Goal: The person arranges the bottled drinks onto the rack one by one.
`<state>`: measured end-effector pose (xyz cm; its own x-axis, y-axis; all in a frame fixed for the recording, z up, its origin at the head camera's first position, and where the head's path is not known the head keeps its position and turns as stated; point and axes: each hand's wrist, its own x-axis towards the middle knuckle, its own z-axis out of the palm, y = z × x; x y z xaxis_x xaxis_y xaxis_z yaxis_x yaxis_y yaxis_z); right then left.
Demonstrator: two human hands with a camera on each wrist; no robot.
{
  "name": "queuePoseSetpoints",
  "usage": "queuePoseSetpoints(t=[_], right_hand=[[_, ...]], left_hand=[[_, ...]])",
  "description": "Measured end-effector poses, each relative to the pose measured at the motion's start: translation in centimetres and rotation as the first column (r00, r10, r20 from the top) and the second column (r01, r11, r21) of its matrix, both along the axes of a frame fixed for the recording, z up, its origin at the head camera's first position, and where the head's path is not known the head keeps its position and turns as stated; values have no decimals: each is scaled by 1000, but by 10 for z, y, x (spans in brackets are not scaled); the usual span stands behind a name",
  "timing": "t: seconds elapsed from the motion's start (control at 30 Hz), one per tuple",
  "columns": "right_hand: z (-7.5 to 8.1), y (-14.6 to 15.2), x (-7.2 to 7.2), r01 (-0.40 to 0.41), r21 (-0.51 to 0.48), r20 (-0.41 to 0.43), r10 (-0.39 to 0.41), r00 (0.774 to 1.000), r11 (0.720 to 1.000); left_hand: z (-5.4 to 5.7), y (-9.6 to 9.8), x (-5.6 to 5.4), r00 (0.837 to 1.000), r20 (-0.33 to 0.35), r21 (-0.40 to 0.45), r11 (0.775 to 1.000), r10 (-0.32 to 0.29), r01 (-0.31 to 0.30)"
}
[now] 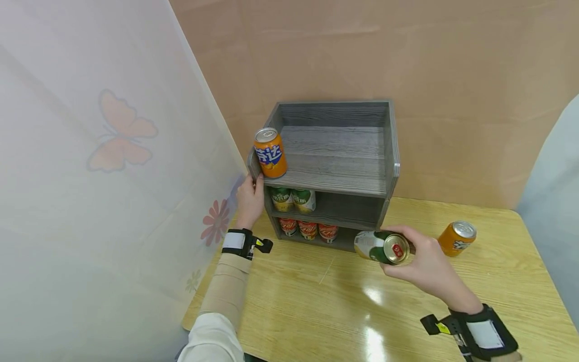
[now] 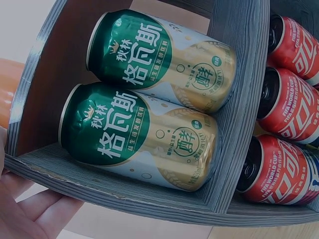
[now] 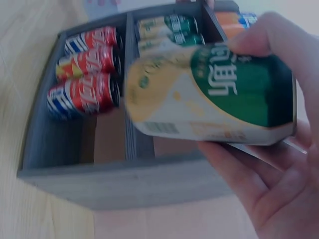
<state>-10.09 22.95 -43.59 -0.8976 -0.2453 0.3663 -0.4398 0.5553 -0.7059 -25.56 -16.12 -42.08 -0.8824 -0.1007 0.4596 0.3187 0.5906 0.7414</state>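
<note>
My right hand (image 1: 427, 261) grips a green, white and gold drink can (image 1: 373, 246) in front of the shelf's lower right, tilted so its lid faces the head camera. A grey wooden shelf rack (image 1: 336, 158) stands on the table, and my left hand (image 1: 251, 201) holds its left side panel. Just above that hand, an orange soda can (image 1: 271, 158) stands on the top tier. Two green and gold cans (image 2: 149, 134) sit side by side at the left of the middle tier. Below them, three red cola cans (image 3: 84, 94) line the bottom tier from the left.
Another orange can (image 1: 454, 239) stands on the wooden table (image 1: 307, 301) to the right, beyond my right hand. A white curtain with butterfly and flower prints (image 1: 113, 226) hangs close on the left. Behind the rack is a brown backdrop (image 1: 325, 55).
</note>
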Motion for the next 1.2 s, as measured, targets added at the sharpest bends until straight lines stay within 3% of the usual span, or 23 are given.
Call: queuePoseSetpoints(t=[0.2,0.33,0.53,1.2], right_hand=[[-4,-25,-6,5,-52,-103,-10,995,999],[-9,-38,-14,4,-72,-127,-13,992,997],[-13,-55,-29,-21,-94,-102,11,995,995],[-13,-90,-81,67,-80,80,-61,995,995]], left_hand=[[0,0,0,1000,9,3,1000,0,0],[0,0,0,1000,7,4,1000,3,-3],[0,0,0,1000,-4,-4,1000,7,-7],[-1,0,1,1000,-1,9,1000,-4,4]])
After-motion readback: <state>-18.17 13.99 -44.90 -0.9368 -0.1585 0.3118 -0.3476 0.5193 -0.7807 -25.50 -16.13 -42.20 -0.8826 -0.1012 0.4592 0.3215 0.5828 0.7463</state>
